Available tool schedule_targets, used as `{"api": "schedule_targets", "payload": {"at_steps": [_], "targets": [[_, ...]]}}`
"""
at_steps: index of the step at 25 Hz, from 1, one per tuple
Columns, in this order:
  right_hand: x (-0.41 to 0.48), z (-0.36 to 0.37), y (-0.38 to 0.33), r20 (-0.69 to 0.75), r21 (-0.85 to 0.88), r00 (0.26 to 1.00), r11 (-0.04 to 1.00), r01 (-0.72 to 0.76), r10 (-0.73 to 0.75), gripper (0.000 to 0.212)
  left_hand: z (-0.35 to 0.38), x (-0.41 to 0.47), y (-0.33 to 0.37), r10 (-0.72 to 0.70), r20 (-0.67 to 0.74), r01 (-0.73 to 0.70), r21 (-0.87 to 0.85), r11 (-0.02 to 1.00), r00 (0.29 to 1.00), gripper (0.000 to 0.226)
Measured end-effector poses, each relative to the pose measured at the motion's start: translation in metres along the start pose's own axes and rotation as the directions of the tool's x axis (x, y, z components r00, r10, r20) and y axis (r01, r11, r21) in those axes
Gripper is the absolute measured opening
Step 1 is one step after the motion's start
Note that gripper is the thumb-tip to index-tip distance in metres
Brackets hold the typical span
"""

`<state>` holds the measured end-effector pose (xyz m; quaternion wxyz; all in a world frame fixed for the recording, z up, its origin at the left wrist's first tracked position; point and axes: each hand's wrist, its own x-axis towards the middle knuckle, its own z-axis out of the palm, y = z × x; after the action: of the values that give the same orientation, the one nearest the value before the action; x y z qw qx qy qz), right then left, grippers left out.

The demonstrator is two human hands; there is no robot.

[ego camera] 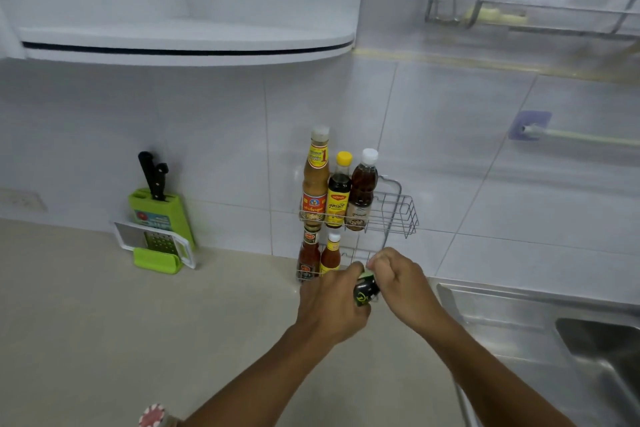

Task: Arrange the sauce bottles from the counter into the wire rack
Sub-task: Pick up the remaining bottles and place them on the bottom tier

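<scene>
A two-tier wire rack (401, 215) hangs on the tiled wall. Its upper tier holds three bottles: a tall orange-sauce bottle (316, 180), a dark bottle with a yellow cap (338, 196) and a brown bottle with a white cap (362, 192). Two smaller bottles stand in the lower tier: a red sauce bottle (309, 255) and a yellow-labelled one (330, 255). Just in front of the lower tier, my left hand (334, 305) grips a dark bottle with a green cap (364, 289), tilted. My right hand (398, 277) pinches its cap end.
A green knife block (157, 215) with a grater (159, 244) stands at the left on the beige counter (121, 322). A steel sink (554, 333) lies to the right. A white shelf (187, 42) overhangs above, and a dish rack (554, 0) hangs top right.
</scene>
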<state>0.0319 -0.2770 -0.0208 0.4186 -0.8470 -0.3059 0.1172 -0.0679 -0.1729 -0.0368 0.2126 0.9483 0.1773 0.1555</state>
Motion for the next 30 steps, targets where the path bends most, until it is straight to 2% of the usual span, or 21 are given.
{"api": "schedule_targets", "payload": {"at_steps": [2,4,6,8,11,12,14,16,21,24,26,30], "targets": [[0.011,-0.004,0.007,0.112,0.240,0.987,0.961,-0.136,0.112,0.022,0.011,0.020,-0.004,-0.052,0.070,0.059,-0.100,0.993,0.996,0.045],[0.024,-0.005,0.022,0.171,0.245,0.981,0.961,-0.132,0.091,0.023,0.023,0.036,-0.020,-0.113,0.256,0.196,-0.326,0.925,0.960,0.055],[0.045,0.001,0.044,0.085,0.197,0.992,0.974,-0.111,0.096,0.029,0.042,0.052,-0.046,-0.169,0.369,0.319,-0.395,0.861,0.914,0.071],[0.063,0.014,0.063,-0.040,0.175,0.988,0.974,-0.142,0.151,0.031,0.055,0.061,-0.070,-0.323,0.370,0.468,-0.429,0.773,0.871,0.065],[0.089,0.039,0.094,-0.148,0.194,0.970,0.967,-0.163,0.194,0.032,0.074,0.074,-0.103,-0.533,0.310,0.612,-0.500,0.612,0.787,0.032],[0.097,0.047,0.104,-0.164,0.177,0.969,0.972,-0.156,0.186,0.034,0.081,0.078,-0.114,-0.580,0.301,0.641,-0.512,0.571,0.757,0.031],[0.111,0.061,0.116,-0.167,0.138,0.971,0.979,-0.152,0.174,0.036,0.094,0.085,-0.134,-0.616,0.326,0.679,-0.526,0.512,0.717,0.055],[0.127,0.073,0.126,-0.151,0.084,0.973,0.983,-0.166,0.177,0.038,0.109,0.093,-0.147,-0.609,0.327,0.680,-0.492,0.543,0.723,0.072],[0.154,0.093,0.142,-0.056,0.037,0.983,0.985,-0.170,0.172,0.050,0.127,0.105,-0.161,-0.604,0.249,0.638,-0.479,0.602,0.757,0.063],[0.163,0.099,0.140,-0.012,-0.081,0.983,0.979,-0.185,0.185,0.060,0.129,0.103,-0.163,-0.591,0.233,0.624,-0.452,0.637,0.772,0.065],[0.168,0.104,0.140,0.017,-0.126,0.980,0.972,-0.196,0.200,0.059,0.130,0.102,-0.166,-0.572,0.235,0.609,-0.455,0.650,0.786,0.067],[0.172,0.108,0.139,0.044,-0.109,0.971,0.967,-0.231,0.236,0.058,0.130,0.103,-0.172,-0.547,0.252,0.596,-0.459,0.659,0.798,0.070]]}}
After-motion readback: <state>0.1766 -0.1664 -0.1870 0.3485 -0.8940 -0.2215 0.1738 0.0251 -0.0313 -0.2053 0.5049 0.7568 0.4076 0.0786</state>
